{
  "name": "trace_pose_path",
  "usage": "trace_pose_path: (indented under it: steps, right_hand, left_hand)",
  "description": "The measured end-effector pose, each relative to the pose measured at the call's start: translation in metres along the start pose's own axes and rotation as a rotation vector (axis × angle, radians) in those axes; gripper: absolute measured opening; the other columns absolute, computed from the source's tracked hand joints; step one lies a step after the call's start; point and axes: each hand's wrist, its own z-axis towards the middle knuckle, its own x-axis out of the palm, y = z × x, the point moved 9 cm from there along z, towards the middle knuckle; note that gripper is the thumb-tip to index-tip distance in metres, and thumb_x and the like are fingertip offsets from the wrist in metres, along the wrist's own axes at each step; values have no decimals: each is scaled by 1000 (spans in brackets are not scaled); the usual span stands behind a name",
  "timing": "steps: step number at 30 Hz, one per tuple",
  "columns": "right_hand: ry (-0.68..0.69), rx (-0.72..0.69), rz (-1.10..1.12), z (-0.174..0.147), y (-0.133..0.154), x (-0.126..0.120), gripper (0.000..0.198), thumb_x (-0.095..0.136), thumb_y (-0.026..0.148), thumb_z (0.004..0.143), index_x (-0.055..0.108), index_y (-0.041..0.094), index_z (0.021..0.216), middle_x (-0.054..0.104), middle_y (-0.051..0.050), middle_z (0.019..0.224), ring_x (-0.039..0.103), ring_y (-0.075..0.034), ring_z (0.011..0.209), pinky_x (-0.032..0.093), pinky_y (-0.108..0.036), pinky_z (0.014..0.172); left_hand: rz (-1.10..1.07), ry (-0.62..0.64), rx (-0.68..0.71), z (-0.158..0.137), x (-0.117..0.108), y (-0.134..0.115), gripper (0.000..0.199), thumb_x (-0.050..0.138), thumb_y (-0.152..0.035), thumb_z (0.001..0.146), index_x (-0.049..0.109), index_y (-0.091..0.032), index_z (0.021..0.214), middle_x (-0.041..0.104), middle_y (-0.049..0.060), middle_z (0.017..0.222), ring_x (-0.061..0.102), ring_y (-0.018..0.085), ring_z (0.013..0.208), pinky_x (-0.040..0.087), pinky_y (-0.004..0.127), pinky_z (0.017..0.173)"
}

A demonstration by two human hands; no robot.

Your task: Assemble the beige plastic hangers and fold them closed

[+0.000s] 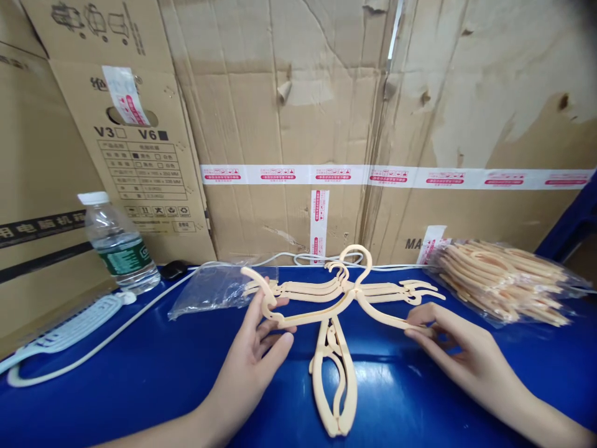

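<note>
A cream plastic folding clothes hanger (311, 317) is spread out in front of me, its hook upward. My left hand (255, 345) holds its left end, with the fingers behind the arm and the thumb apart below it. At the right end, my right hand (454, 342) pinches the tip of the other arm between thumb and fingers. Just behind lie several unfolded hangers (308, 289) of the same kind, partly covered by the held one. A folded hanger (319, 386) rests on the blue table nearer to me, between my hands.
On the blue table (186, 386), a clear bag of hangers (504, 280) lies at the right. An empty plastic bag (209, 289) sits left of centre. Further left are a water bottle (124, 249), a light-blue slotted object (79, 323) and a white cable (116, 339). Cardboard (289, 124) stands behind.
</note>
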Motion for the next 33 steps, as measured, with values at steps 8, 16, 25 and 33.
trace_pose_path:
  steps: [8,16,25,33]
  right_hand:
    - [38,-15,5,-5,13,5,7,54,27,94,60,23,92,65,-2,79,61,-14,62,50,-20,51]
    - [40,-160,-39,-2,28,7,21,45,14,95,58,23,109,67,-6,96,66,-15,86,55,-20,67]
    - [-84,-233,-286,-2,23,-8,19,57,21,93,64,25,110,73,-4,93,62,-20,78,53,-35,71]
    - [-197,-253,-515,-9,20,-14,19,51,24,96,69,22,102,77,-3,96,73,-20,72,56,-30,62]
  left_hand:
    - [181,30,31,-1,1,-8,58,62,-43,85,49,-24,138,66,6,102,61,21,89,50,35,88]
    - [80,-56,12,2,-6,-10,53,72,-43,75,60,-18,120,66,3,83,59,15,66,54,27,63]
    - [109,-93,5,3,-9,-11,47,70,-45,76,58,-17,111,66,1,77,63,17,67,56,29,64]
    - [125,-119,39,2,-10,-15,44,70,-43,75,57,-19,109,68,0,74,65,18,65,56,31,66]
